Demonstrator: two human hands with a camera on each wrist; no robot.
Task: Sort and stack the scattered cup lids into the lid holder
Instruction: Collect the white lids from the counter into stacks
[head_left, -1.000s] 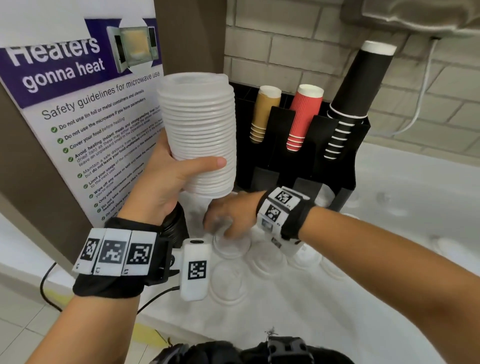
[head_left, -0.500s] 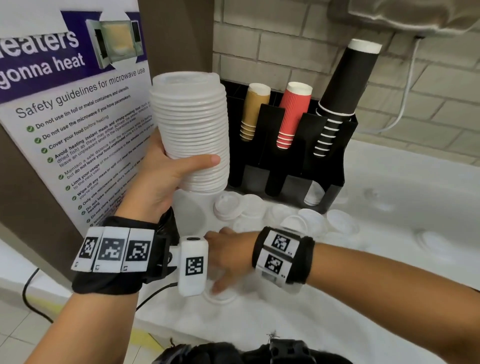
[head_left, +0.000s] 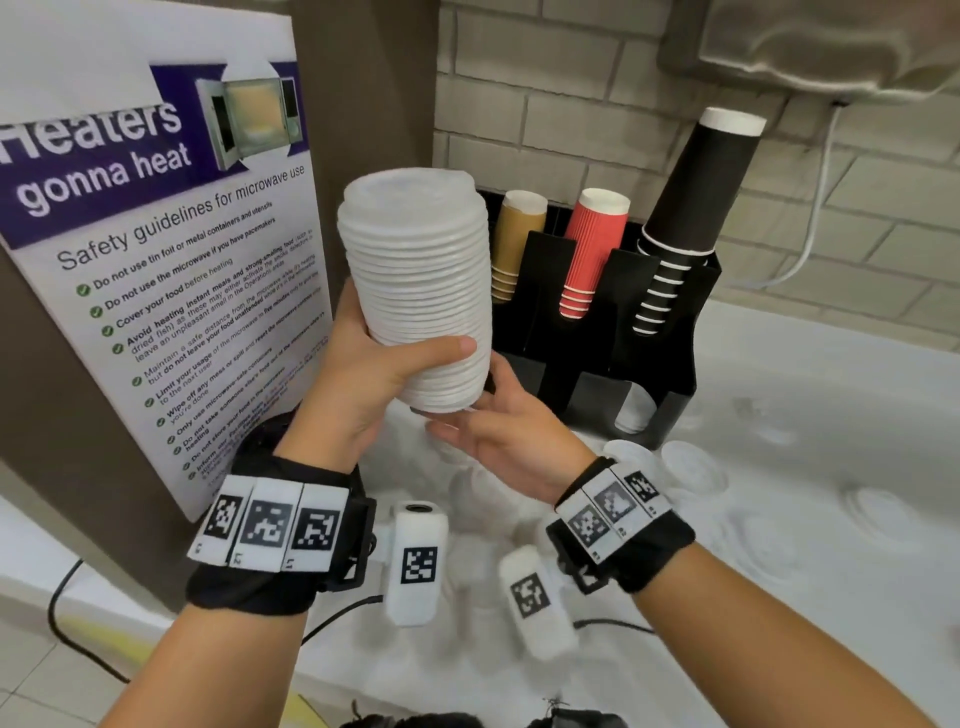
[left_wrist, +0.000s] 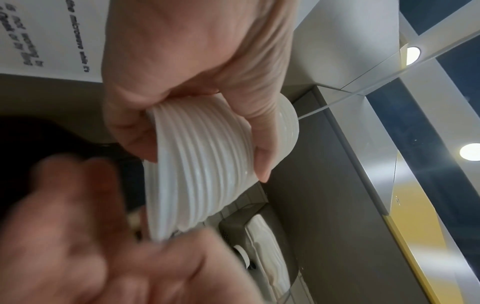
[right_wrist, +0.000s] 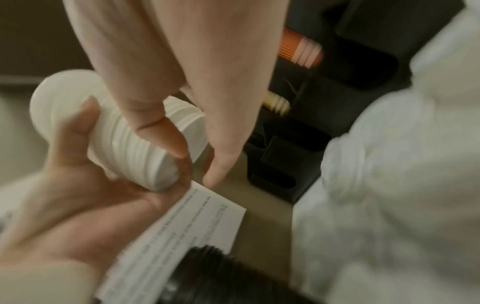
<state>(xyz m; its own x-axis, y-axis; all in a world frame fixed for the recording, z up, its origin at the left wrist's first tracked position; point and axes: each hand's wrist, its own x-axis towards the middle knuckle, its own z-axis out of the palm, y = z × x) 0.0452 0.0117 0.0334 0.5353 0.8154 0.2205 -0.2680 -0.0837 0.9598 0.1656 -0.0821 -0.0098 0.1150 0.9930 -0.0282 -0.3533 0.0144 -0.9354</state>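
Observation:
My left hand (head_left: 400, 353) grips a tall stack of white lids (head_left: 415, 280) and holds it upright in the air in front of the black lid holder (head_left: 649, 332). The thumb lies across the front of the stack, and the fingers are hidden behind it. My right hand (head_left: 478, 421) is palm up under the stack. It holds a single lid (head_left: 441, 408) against the stack's bottom, thumb at the rim and fingers beneath. Loose white lids (head_left: 691, 462) lie on the white counter (head_left: 831, 395). The right wrist view is blurred but shows the stack (right_wrist: 124, 139) and both hands.
The holder carries tan cups (head_left: 514, 244), red cups (head_left: 592, 254) and black cups (head_left: 696, 208) in its upper slots. A microwave safety poster (head_left: 156, 260) stands close on the left. A brick wall is behind, with a grey device (head_left: 831, 47) and its cable above right.
My right hand left the counter, where it was on a loose lid, and rose to the bottom of the stack. The left hand kept the stack raised, tilting it slightly.

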